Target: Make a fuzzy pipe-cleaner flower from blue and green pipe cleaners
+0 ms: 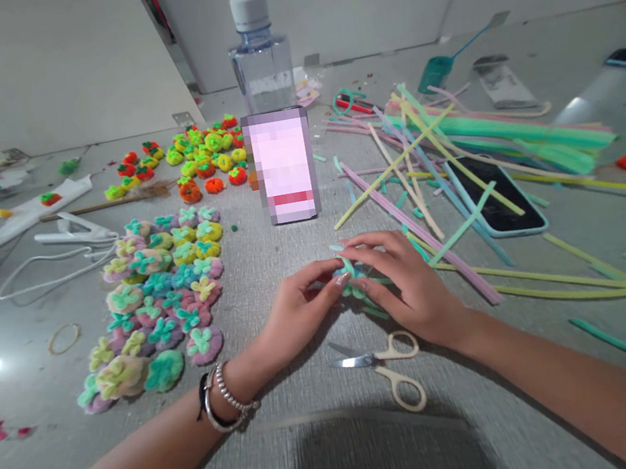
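Between the fingertips of both hands is a small blue-green pipe cleaner flower (350, 276), partly hidden by the fingers. My left hand (309, 299), with bracelets at the wrist, pinches it from the left. My right hand (401, 280) grips it from the right, thumb below and fingers curved over the top. Just beneath the hands lie scissors (404, 367) with cream handles, their blades parted and pointing left. To the left, pastel pipe cleaner pumpkins (158, 296) with leafy tops sit in rows. Loose pipe cleaners (417, 229) in pink, yellow and green spread out on the right.
A phone (286, 163) with a blurred screen leans upright before a clear bottle (262, 67). Another phone (499, 195) lies under pipe cleaners at right. Small orange and yellow pumpkins (206, 152) cluster behind. A white cable (48, 271) and a hair tie (64, 338) lie far left.
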The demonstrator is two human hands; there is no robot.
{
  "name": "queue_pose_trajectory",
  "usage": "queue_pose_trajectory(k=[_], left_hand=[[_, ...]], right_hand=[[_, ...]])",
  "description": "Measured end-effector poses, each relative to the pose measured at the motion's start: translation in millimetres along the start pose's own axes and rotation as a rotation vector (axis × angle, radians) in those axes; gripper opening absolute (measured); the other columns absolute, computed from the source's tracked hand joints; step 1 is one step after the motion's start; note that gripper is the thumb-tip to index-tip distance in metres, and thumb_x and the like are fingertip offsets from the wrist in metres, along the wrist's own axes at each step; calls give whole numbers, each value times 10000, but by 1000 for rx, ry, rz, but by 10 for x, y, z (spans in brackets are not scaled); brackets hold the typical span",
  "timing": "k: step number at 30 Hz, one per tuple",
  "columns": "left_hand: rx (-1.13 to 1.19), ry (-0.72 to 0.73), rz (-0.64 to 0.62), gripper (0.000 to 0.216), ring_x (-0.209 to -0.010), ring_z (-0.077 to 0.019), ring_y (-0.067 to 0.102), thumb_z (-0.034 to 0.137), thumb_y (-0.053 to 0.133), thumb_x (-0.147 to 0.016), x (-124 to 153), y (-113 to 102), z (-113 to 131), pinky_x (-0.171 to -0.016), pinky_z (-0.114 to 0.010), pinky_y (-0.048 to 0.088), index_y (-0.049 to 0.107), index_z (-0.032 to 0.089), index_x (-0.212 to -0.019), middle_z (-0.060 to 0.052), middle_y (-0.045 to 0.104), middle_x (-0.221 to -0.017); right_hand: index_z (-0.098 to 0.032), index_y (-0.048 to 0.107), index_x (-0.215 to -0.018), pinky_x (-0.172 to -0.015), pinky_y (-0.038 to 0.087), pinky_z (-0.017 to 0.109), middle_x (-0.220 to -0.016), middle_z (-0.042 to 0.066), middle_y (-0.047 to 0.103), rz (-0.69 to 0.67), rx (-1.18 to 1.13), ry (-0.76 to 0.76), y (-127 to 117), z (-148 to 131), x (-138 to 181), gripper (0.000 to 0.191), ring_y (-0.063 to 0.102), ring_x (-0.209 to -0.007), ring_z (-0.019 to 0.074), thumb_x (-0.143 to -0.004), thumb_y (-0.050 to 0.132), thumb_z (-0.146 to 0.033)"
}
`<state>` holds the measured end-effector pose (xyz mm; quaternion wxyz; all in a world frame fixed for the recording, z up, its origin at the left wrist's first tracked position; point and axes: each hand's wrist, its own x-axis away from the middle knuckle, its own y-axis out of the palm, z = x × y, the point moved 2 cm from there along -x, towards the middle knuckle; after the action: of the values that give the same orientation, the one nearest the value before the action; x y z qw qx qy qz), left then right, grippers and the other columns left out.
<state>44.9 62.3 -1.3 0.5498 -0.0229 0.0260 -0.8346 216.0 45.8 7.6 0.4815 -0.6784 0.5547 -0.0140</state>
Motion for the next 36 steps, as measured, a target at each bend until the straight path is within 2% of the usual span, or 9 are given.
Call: queue_pose_trajectory(k=[3,6,10,15,24,31,36], left_hand=[[-41,34,-35,252,-900,-177,602,322,590,-888,-6,-10,21,-795,-301,491,683,151,-1048,-83,668,-986],[51,37,-64,243,-906,-171,588,295,680,-820,-12,-10,21,-784,-282,489,677,154,-1017,-69,629,-978],[212,-71,-86,346,-816,-141,616,206,780,-706,-16,17,-24,-712,-240,494,635,151,-1016,-33,644,-893],[363,-173,-148,335,-727,-143,682,205,712,-784,-10,55,-53,-651,-240,522,591,133,-1087,-38,695,-792],[328,-144,-131,351,-694,-162,690,303,629,-869,-33,40,13,-625,-255,530,603,82,-1140,-78,703,-768],[339,-151,-66,324,-659,-159,668,284,633,-853,-19,19,-8,-593,-247,510,625,92,-1113,-68,692,-728],[296,-195,-14,328,-613,-120,628,306,680,-814,-12,6,-2,-578,-227,486,663,105,-1072,-58,696,-779]], right_hand=[[-250,512,-1256,-949,445,423,-1175,92,548,0,-4,-3,8,7,4,313,504,-1118,237,-945,510,-211],[-256,518,-1223,-924,468,411,-1116,82,553,46,-22,-2,5,16,12,293,524,-1080,230,-933,540,-223],[-265,526,-1182,-891,488,403,-1071,70,554,88,-19,-28,6,22,20,273,542,-1042,225,-918,564,-208],[-263,537,-1158,-861,501,398,-1051,68,558,121,-12,-38,4,20,19,265,554,-1024,222,-909,568,-180],[-242,581,-1142,-886,482,408,-1067,75,554,151,-56,-29,-24,-7,12,315,559,-1021,213,-882,496,-84],[-243,594,-1158,-786,481,380,-1095,72,553,65,-20,-165,-46,-62,35,399,520,-983,216,-835,474,-42],[-240,624,-1131,-938,410,468,-1219,81,524,-34,67,-268,-25,-96,48,391,462,-1098,254,-820,507,-34]])
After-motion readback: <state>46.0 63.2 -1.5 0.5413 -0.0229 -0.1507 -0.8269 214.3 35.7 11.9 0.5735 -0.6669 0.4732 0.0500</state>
